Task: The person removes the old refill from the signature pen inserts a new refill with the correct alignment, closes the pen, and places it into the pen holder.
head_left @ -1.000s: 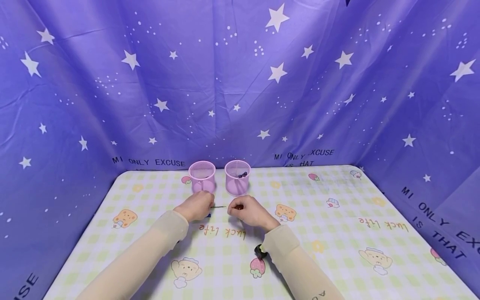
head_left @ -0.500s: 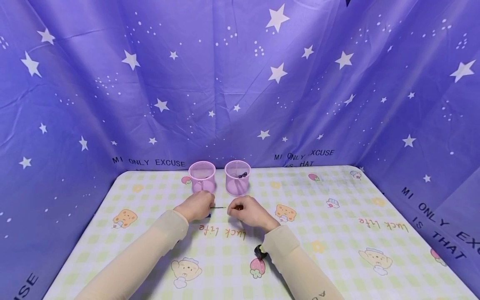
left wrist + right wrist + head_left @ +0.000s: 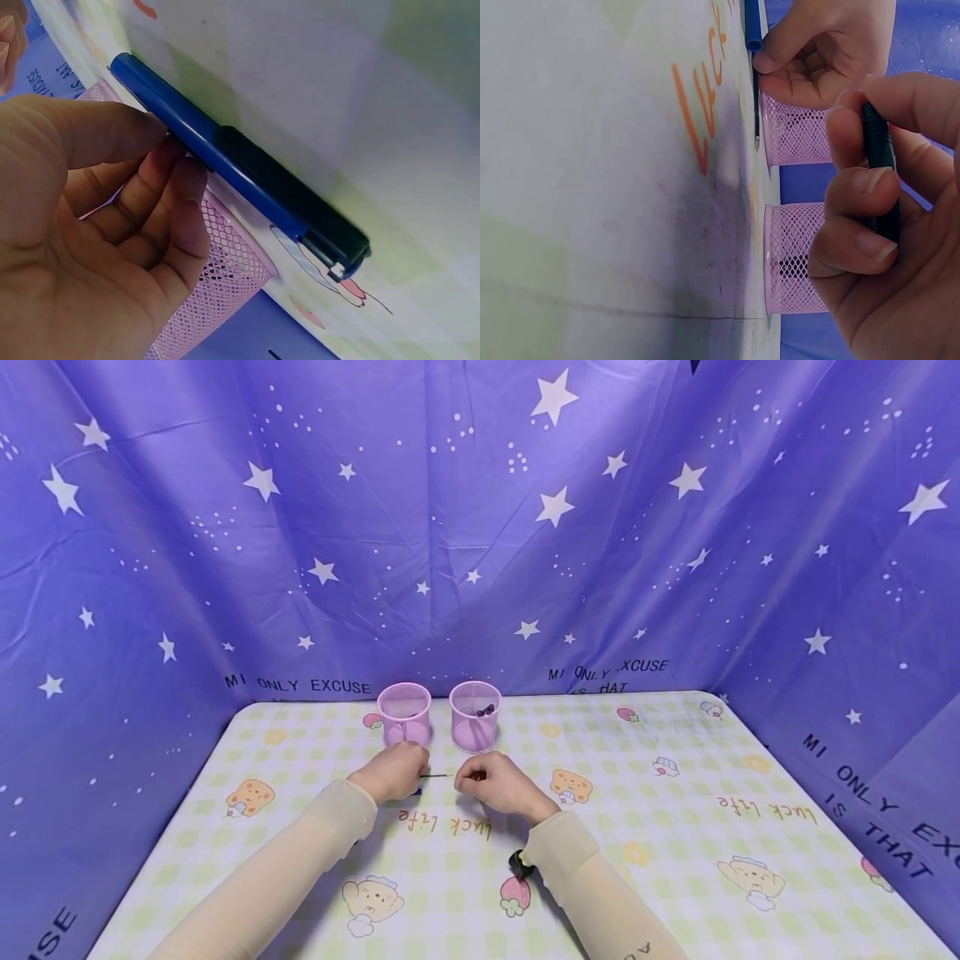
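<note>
My left hand [image 3: 392,771] pinches a thin pen refill [image 3: 757,112] between thumb and fingertips, its metal tip pointing toward the right hand. A blue pen barrel [image 3: 187,116] with a dark clip [image 3: 296,191] lies beside those fingertips; whether they touch it I cannot tell. My right hand [image 3: 495,781] holds a short, dark, ribbed pen grip section [image 3: 880,146] between curled fingers and thumb, a small gap away from the refill's tip. In the head view only a bit of the blue barrel shows below the left hand.
Two pink mesh cups, a left one [image 3: 406,728] and a right one [image 3: 475,737], stand just beyond the hands. Dark small items [image 3: 486,711] show inside the right cup. A checked tablecloth [image 3: 675,827] covers the table, and a purple star-printed curtain [image 3: 480,527] hangs around it.
</note>
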Motion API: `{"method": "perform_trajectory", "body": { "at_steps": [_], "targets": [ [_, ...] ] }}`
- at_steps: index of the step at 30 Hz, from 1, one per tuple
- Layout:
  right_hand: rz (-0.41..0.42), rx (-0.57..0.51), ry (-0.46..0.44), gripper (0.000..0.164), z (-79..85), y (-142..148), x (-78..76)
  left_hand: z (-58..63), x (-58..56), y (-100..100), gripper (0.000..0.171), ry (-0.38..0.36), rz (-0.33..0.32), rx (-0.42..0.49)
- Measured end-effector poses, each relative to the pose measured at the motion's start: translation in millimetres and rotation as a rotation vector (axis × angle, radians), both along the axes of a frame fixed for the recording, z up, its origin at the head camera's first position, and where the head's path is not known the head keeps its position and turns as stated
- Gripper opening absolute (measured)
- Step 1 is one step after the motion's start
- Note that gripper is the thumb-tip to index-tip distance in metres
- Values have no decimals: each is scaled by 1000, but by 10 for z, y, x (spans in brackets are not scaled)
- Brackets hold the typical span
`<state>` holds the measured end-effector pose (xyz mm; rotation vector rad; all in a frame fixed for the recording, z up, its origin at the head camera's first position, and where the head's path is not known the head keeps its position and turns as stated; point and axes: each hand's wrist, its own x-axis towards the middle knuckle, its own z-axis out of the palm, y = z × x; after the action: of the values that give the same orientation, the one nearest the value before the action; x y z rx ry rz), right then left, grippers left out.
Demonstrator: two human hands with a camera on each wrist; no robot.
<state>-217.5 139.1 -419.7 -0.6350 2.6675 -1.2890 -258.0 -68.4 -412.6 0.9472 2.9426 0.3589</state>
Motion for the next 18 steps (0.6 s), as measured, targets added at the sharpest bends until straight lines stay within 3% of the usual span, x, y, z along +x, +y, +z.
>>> {"method": "perform_trajectory", "body": {
  "at_steps": [11,18],
  "targets": [
    [4,0,3,11,7,-4,10,-11,6,-26,15,-23,8,21],
    [4,-2,3,10,6,-7,13,34,47,-61,17,32,-17,39]
  ]
}}
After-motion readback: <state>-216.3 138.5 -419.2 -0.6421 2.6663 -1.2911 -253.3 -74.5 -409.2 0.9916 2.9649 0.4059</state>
